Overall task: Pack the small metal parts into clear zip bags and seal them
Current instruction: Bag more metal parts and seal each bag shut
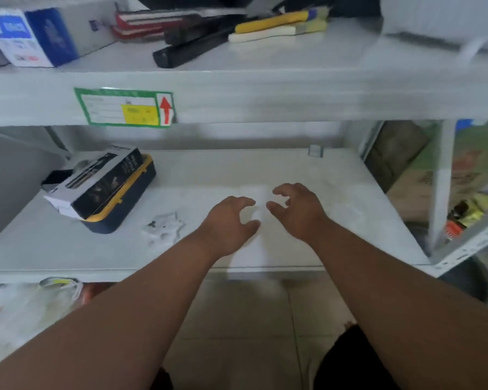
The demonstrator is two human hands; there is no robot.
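Left hand (231,220) and right hand (296,209) hover over pale grey metal shelf (335,192), fingers loosely curved, each grip wide, holding nothing. Between them: blurred clear flat zip bag (254,192). Left: crinkled clear bags with small dark metal parts (164,228).

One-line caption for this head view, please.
Both hands, left and right, reach with curled fingers over a clear bag on the white shelf.

Lower shelf (68,249): both hands centre, left hand (228,220) beside right hand (296,209), over a zip bag (254,192); boxed case (102,187) far left; bagged parts (164,228) between.
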